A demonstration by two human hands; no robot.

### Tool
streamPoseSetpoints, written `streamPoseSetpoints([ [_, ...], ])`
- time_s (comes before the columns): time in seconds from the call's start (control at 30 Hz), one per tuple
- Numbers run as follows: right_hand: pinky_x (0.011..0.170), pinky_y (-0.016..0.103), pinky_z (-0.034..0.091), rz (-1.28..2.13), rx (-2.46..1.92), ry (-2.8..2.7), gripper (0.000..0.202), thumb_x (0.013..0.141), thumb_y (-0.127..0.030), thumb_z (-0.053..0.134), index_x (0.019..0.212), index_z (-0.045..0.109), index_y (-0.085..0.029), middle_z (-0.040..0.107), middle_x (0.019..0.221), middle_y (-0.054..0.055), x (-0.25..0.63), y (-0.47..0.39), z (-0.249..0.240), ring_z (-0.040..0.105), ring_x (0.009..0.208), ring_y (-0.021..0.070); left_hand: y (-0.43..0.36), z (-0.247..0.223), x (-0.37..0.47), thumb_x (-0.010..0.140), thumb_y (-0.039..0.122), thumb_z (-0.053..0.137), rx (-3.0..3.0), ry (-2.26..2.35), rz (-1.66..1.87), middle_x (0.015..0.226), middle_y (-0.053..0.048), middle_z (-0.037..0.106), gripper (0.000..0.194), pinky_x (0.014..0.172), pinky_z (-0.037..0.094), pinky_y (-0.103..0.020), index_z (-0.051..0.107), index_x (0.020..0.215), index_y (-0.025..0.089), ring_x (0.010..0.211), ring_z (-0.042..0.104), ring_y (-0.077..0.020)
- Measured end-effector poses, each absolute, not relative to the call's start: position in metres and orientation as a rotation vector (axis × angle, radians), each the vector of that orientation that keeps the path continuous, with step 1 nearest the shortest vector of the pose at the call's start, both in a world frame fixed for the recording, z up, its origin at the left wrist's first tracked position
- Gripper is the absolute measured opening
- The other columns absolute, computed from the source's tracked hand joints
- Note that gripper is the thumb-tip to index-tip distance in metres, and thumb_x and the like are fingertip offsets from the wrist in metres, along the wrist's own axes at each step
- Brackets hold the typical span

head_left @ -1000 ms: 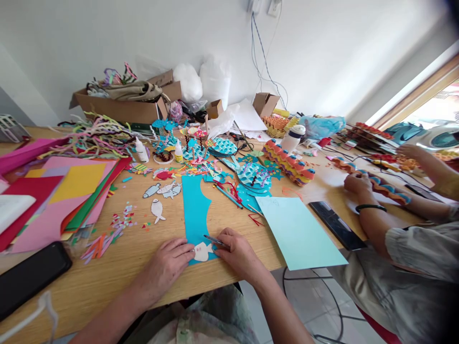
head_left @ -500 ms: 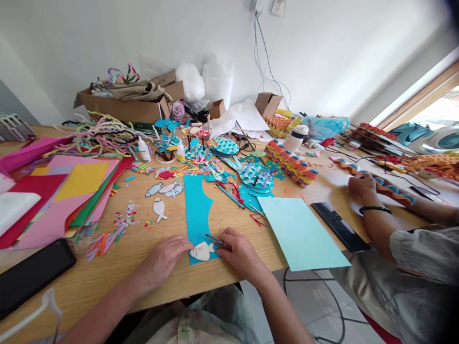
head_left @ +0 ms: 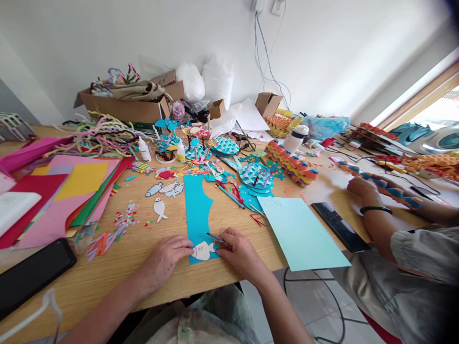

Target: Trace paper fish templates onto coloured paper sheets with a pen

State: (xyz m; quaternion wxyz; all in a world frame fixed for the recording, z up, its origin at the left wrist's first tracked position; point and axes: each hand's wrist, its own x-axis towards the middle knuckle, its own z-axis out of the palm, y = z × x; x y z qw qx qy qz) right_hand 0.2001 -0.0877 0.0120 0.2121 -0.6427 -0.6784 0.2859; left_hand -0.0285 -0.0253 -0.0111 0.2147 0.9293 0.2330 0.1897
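Note:
A white paper fish (head_left: 202, 251) with a drawn face lies on a blue paper sheet (head_left: 198, 210) at the table's near edge. The fingers of my left hand (head_left: 167, 260) are closed together, and their tips hold the fish down at its head end. My right hand (head_left: 242, 253) is closed around a dark pen (head_left: 217, 238), beside the tail, with the pen tip pointing left over the blue sheet. One side of the sheet is cut in a curve. Another white paper fish (head_left: 159, 209) and several grey and white ones (head_left: 172, 188) lie left of the sheet.
Coloured sheets (head_left: 82, 181) and a black phone (head_left: 36, 274) lie at left. A pale green sheet (head_left: 303, 234) overhangs the edge at right, beside a dark flat case (head_left: 340, 227). Glue bottles (head_left: 144, 149) stand behind. A co-worker's hand (head_left: 362, 187) is near an orange-and-blue strip (head_left: 394, 191).
The paper fish and my left fingertips have shifted slightly right. My right hand with the pen has barely moved. At right, the co-worker's strip has turned and shifted.

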Motion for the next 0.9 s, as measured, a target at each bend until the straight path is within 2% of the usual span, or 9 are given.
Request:
streamPoseSetpoints([
  [0.17, 0.064, 0.021, 0.033, 0.791, -1.8, -1.912, 0.012, 0.073, -0.01, 0.06, 0.08, 0.063, -0.018, 0.055, 0.082, 0.0, 0.199, -0.088, 0.014, 0.051, 0.075, 0.0125, -0.032, -0.006, -0.023, 0.084, 0.014, 0.045, 2.588, 0.741, 0.425, 0.107, -0.005, 0.064, 0.029, 0.091, 0.045, -0.035, 0.061, 0.106, 0.022, 0.102, 0.055, -0.0191],
  [0.27, 0.063, 0.022, 0.032, 0.776, -1.834, -1.926, 0.01, 0.072, -0.01, 0.06, 0.078, 0.062, -0.018, 0.054, 0.082, 0.0, 0.196, -0.087, 0.014, 0.05, 0.073, 0.0126, -0.039, 0.0, -0.011, 0.077, 0.017, 0.058, 2.591, 0.899, 0.302, 0.111, -0.007, 0.06, 0.035, 0.091, 0.043, -0.039, 0.057, 0.112, 0.021, 0.103, 0.053, -0.0231],
  [0.37, 0.061, 0.022, 0.032, 0.783, -1.866, -1.923, 0.01, 0.071, -0.009, 0.057, 0.076, 0.059, -0.018, 0.054, 0.081, 0.0, 0.194, -0.087, 0.014, 0.05, 0.072, 0.0127, -0.046, 0.004, 0.002, 0.073, 0.023, 0.064, 2.565, 1.006, 0.214, 0.105, -0.006, 0.059, 0.037, 0.088, 0.042, -0.042, 0.057, 0.109, 0.022, 0.099, 0.052, -0.0248],
  [0.53, 0.067, 0.022, 0.034, 0.78, -1.836, -1.892, 0.018, 0.066, -0.005, 0.055, 0.08, 0.056, -0.017, 0.056, 0.086, 0.002, 0.19, -0.09, 0.008, 0.052, 0.078, 0.0145, -0.05, 0.0, 0.014, 0.072, 0.019, 0.062, 2.522, 1.08, 0.227, 0.103, -0.004, 0.058, 0.026, 0.086, 0.041, -0.041, 0.058, 0.098, 0.023, 0.098, 0.051, -0.0246],
  [0.7, 0.066, 0.022, 0.035, 0.834, -1.806, -1.838, 0.018, 0.064, -0.004, 0.054, 0.076, 0.053, -0.017, 0.056, 0.081, 0.001, 0.189, -0.094, 0.006, 0.051, 0.074, 0.0143, -0.05, -0.005, 0.017, 0.071, 0.006, 0.053, 2.367, 1.06, 0.303, 0.107, -0.003, 0.058, 0.036, 0.09, 0.038, -0.034, 0.055, 0.103, 0.023, 0.101, 0.05, -0.0208],
  [0.8, 0.062, 0.022, 0.035, 0.932, -1.798, -1.75, 0.02, 0.063, -0.007, 0.056, 0.08, 0.055, -0.018, 0.056, 0.076, -0.001, 0.191, -0.092, 0.007, 0.05, 0.07, 0.0135, -0.046, -0.004, 0.015, 0.072, 0.003, 0.048, 2.154, 1.052, 0.306, 0.095, -0.001, 0.062, 0.038, 0.081, 0.041, -0.024, 0.054, 0.104, 0.023, 0.089, 0.056, -0.0149],
  [0.9, 0.057, 0.021, 0.034, 1.02, -1.764, -1.574, 0.019, 0.065, -0.013, 0.056, 0.083, 0.057, -0.018, 0.055, 0.072, -0.002, 0.193, -0.087, 0.006, 0.046, 0.063, 0.0121, -0.032, 0.0, 0.01, 0.072, 0.007, 0.048, 1.994, 1.063, 0.364, 0.082, 0.002, 0.062, 0.028, 0.069, 0.042, -0.021, 0.057, 0.095, 0.022, 0.075, 0.057, -0.0125],
])
